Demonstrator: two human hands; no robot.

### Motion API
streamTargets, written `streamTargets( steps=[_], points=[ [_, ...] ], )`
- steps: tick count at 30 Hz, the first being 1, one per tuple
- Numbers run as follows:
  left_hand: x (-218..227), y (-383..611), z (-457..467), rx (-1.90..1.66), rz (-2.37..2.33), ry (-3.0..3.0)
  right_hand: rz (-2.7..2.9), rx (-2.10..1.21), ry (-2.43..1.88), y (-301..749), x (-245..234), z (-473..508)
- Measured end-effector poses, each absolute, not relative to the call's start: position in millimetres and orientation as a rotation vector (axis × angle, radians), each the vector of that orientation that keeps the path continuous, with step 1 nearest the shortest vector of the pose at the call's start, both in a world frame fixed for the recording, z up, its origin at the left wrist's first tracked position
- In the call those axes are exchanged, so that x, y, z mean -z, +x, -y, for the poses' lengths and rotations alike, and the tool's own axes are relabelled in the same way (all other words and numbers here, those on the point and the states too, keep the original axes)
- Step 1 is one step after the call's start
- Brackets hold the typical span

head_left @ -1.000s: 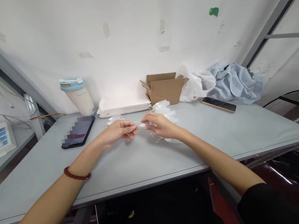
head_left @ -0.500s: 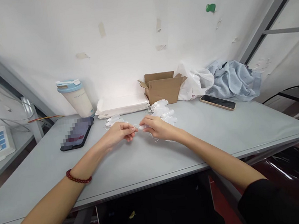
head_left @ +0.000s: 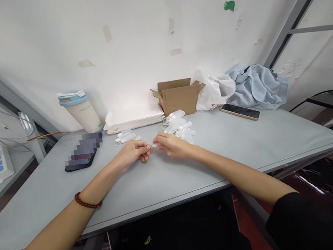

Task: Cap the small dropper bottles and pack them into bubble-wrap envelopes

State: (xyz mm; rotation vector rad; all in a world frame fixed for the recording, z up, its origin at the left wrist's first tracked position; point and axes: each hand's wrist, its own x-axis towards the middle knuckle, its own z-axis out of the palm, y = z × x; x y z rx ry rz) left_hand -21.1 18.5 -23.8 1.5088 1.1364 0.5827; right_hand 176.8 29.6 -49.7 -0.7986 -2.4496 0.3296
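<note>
Over the middle of the table, my right hand grips a small translucent white bottle, its narrow end pointing left. My left hand is closed in a pinch at that end; in its fingertips is a thin white string, mostly hidden now. Behind my right hand lies a pile of similar small white bottles with thin string loops. A smaller group of these bottles rests on the table just beyond my left hand.
At the back stand a blue-lidded cup, a stack of white sheets or envelopes, an open cardboard box, a white plastic bag and crumpled light-blue cloth. A phone lies right, a dark blurred-out device left.
My hands have drawn slightly closer together, and less string shows between my fingertips. The whole view has shifted a little. Both hands keep their pinching grips.
</note>
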Motion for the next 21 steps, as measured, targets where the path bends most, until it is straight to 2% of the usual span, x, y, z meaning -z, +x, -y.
streamTargets(
  steps=[11,21],
  points=[
    [30,-21,-21,-0.579,-1.136,1.518,2.467,-0.300,-0.803,175,54,-31],
    [15,-36,-31,-0.464,-1.102,1.558,2.438,-0.324,-0.801,176,48,-35]
  ],
)
